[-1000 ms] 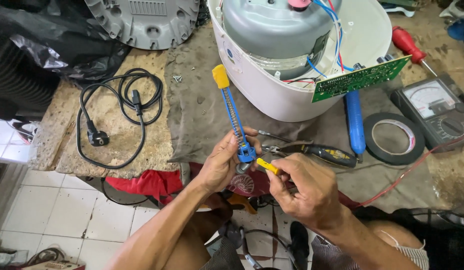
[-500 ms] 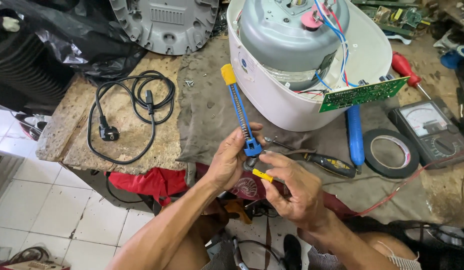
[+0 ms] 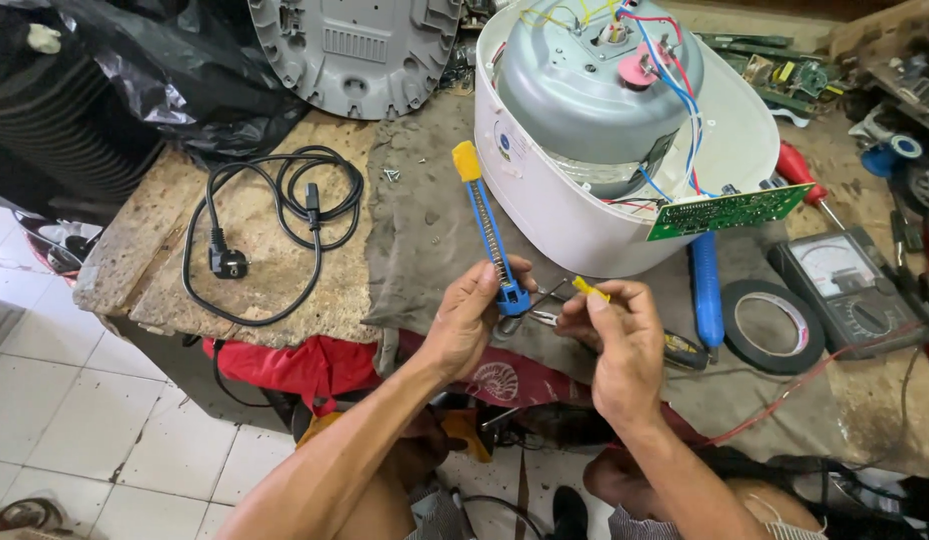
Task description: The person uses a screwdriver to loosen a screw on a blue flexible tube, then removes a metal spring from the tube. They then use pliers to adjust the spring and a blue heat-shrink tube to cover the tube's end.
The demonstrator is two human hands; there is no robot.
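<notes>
Sitting beyond the fingers, the opened white appliance (image 3: 585,215) fills the far side of the bench (image 3: 255,270), its grey inner pot up and a green circuit board (image 3: 730,210) hanging off its wires. A coiled black power cord (image 3: 275,215) lies well to the left, a roll of black tape (image 3: 780,325) and an analogue meter (image 3: 850,290) to the right. The left hand (image 3: 470,320) is clenched around a blue and yellow utility knife (image 3: 490,235), blade end pointing toward the right hand (image 3: 620,345), whose fingers pinch a small yellow piece (image 3: 590,289), possibly a wire end. The blade sits close to those fingertips, so a slip under pressure could likely cut the person or nick the piece.
</notes>
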